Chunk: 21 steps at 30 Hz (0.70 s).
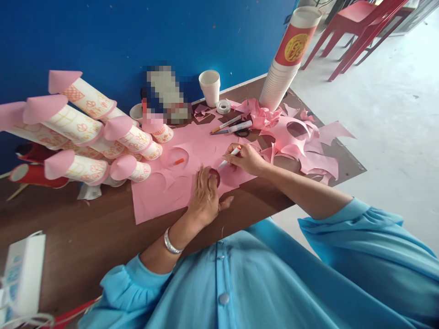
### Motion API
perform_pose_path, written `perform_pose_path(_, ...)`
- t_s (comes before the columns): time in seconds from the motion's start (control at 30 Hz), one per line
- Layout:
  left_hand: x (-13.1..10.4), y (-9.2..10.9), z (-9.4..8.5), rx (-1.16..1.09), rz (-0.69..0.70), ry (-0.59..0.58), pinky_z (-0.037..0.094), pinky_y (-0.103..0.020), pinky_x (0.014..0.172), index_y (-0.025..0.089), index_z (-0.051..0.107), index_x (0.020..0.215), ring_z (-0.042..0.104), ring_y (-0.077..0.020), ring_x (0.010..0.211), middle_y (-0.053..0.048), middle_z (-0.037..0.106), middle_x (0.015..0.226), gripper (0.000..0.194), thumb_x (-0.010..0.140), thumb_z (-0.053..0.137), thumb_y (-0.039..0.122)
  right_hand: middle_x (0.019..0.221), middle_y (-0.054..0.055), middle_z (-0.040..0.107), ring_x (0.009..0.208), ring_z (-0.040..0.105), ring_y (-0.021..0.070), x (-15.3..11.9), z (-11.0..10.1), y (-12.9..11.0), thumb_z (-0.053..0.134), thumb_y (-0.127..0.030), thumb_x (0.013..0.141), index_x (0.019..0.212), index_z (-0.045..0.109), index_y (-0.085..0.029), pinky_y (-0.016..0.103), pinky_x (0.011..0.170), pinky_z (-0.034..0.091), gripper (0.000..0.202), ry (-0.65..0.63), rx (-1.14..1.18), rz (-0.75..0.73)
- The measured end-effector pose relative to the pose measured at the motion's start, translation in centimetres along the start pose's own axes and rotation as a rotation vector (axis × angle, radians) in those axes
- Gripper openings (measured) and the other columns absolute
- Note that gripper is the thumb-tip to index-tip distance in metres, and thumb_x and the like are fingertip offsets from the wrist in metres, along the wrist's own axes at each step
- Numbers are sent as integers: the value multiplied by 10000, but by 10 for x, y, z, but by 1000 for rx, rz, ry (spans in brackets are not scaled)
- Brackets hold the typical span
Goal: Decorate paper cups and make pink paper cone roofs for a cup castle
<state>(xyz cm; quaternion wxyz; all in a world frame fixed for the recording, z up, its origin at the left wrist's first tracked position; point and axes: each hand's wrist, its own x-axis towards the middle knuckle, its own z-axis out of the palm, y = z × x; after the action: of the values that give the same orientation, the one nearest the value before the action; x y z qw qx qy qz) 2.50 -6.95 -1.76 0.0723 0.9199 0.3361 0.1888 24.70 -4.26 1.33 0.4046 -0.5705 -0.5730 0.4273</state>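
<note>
On the head view, the left hand (205,194) is resting, fingers outstretched, over a round dark-rimmed object (218,178) on the pink sheet (147,201); just right, the right hand's (246,158) fingers are gripping a white marker (236,151), tip pointing near that rim. Cone-topped cups (77,122) are crowding the left, a cup stack (279,77) rising far right.

This looked like a craft-making spot in a plain room; whether home or classroom could not be told. A brown table (85,224) stood with its far edge along a blue wall (113,36). A pink paper sheet (147,203) lay by its near edge, paper scraps (318,161) toward the right corner, cone-topped cup towers (84,125) along the far edge's left part. Markers (240,127), a tape roll (223,107) and stacked paper cups (279,82) suited handicraft. Beyond the right edge, a red plastic chair (356,16) stood on pale floor (387,119).
</note>
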Motion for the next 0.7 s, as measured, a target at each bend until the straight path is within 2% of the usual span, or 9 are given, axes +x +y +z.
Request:
perform_pose_path(0.23,1,-1,0,3,13,-5,379,-719,1144,37,369,1364,326,-521,1520,-401,437,1460,689,932,614,515,589,-13,660,564,609,152,-33,6,-5,652,-542,900,795,609,-212,258,613,443,349,96,-109,0)
perform_pose_path(0.5,0,0,1,7,9,6,383,-698,1154,71,353,1356,315,-519,1525,-375,413,1472,647,934,616,484,808,45,767,675,685,182,-65,21,-5,628,-452,941,817,643,-224,280,684,471,259,185,-245,-99)
perform_pose_path(0.7,-1,-2,0,-15,-16,-49,355,-721,1169,94,373,1362,296,-509,1539,-357,398,1509,675,921,618,543,835,45,773,719,697,193,-83,33,-1,589,-360,968,865,639,-243,288,694,481,164,199,-326,-148)
